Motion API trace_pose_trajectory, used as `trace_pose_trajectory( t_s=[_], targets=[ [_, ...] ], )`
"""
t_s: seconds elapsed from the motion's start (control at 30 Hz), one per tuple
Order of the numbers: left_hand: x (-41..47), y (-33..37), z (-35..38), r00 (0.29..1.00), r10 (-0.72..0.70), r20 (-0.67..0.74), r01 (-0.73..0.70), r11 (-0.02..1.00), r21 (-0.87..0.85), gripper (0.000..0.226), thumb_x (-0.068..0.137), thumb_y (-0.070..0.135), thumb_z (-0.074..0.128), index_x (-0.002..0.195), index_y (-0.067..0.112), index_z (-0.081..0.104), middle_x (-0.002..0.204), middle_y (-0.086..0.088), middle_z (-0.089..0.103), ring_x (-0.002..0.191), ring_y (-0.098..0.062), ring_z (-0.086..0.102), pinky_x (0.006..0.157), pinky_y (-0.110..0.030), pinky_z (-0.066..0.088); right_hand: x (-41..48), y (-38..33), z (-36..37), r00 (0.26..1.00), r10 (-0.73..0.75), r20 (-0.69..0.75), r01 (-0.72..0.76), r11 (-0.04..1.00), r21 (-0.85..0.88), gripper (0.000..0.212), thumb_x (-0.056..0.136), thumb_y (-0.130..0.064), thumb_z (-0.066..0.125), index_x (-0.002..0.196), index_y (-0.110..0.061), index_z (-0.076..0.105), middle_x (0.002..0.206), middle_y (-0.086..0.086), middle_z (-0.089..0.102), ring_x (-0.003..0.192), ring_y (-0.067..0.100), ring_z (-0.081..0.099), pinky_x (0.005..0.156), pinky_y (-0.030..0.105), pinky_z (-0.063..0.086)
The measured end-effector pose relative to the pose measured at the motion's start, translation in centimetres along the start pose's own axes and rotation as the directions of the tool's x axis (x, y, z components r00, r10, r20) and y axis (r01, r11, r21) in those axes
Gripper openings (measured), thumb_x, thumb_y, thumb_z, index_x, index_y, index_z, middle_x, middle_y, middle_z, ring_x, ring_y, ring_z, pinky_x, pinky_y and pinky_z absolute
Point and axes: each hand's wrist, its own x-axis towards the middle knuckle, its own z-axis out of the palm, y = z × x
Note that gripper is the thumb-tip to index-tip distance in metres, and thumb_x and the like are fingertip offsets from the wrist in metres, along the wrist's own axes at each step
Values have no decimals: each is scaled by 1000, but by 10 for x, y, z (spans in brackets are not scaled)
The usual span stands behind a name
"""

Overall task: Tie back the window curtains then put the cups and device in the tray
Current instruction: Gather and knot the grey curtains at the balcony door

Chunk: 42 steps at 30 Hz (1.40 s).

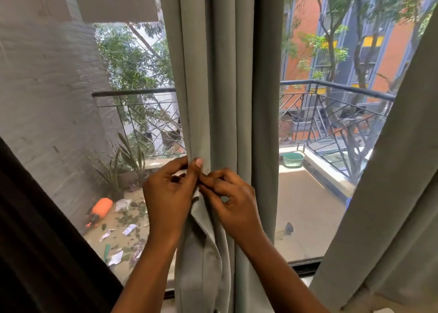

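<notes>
Both hands, left hand (169,194) and right hand (233,202), fingers pinched on gathered grey curtain (220,87).

no text, label, brand, number or sign can be read anywhere in the view. the scraps of paper (129,229) lying on the balcony floor are too small and blurred to show any writing, and the orange bottle (100,208) beside them shows no legible label. the yellow panels (373,41) on the building across the way carry no lettering that can be made out.
</notes>
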Motion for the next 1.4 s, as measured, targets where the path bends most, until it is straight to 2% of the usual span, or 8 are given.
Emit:
trace_pose_trajectory(
  t_s=[0.1,0.2,0.4,0.5,0.6,0.7,0.97,1.4],
  targets=[
    [4,-14,15,997,35,-73,-27,993,111,9,86,22,71,93,28,71,74,15,70,59,0,65,54,-13,49,14,31,-15,994,68,-88,-74,995,-69,23,88,-28,62,103,-14,72,94,-4,63,82,8,63,68,34,56],
    [4,-22,31,989,90,-114,-65,976,207,20,87,20,68,107,25,68,84,21,65,71,14,62,66,-5,46,32,62,-22,969,149,-195,-168,982,-83,28,85,-18,69,113,-20,65,103,-11,57,85,6,62,70,34,57],
    [4,-35,49,975,75,-207,-16,962,274,34,88,16,65,121,23,65,98,21,67,84,5,66,80,-26,55,52,108,-8,955,295,-3,-285,918,-274,54,85,-44,64,131,-19,49,126,1,54,112,17,54,88,36,51],
    [3,-39,56,960,33,-280,31,975,222,38,88,9,68,122,25,61,102,23,66,90,6,66,86,-27,55,60,116,-4,975,205,-82,-220,940,-259,24,86,-30,67,104,-15,64,98,4,66,87,21,62,71,39,54],
    [1,-42,62,938,15,-347,51,983,178,36,85,9,71,121,13,65,107,8,70,98,-6,68,90,-35,56,60,112,-12,978,101,-183,-135,973,-185,7,85,-15,70,91,-12,68,84,0,66,72,9,61,63,28,52],
    [-3,-39,70,934,-12,-358,56,992,113,34,82,8,73,115,16,67,104,3,72,96,-10,69,86,-31,57,46,100,-26,974,44,-224,-57,997,-53,11,83,-7,71,93,-7,69,85,1,66,78,1,59,70,12,48],
    [-26,-14,97,957,-101,-271,72,991,-115,23,71,17,73,92,27,72,83,13,75,81,-6,72,72,-16,54,20,74,-45,986,19,-166,-1,994,106,20,84,-5,66,104,-6,67,96,-1,62,93,-3,59,78,13,49],
    [-32,-5,103,949,-110,-295,93,993,-73,23,78,8,70,95,23,71,85,17,74,84,-1,70,75,-10,51,13,74,-44,997,0,-81,13,987,159,31,87,0,62,116,-9,65,98,0,59,87,2,60,78,11,47]
  ],
)
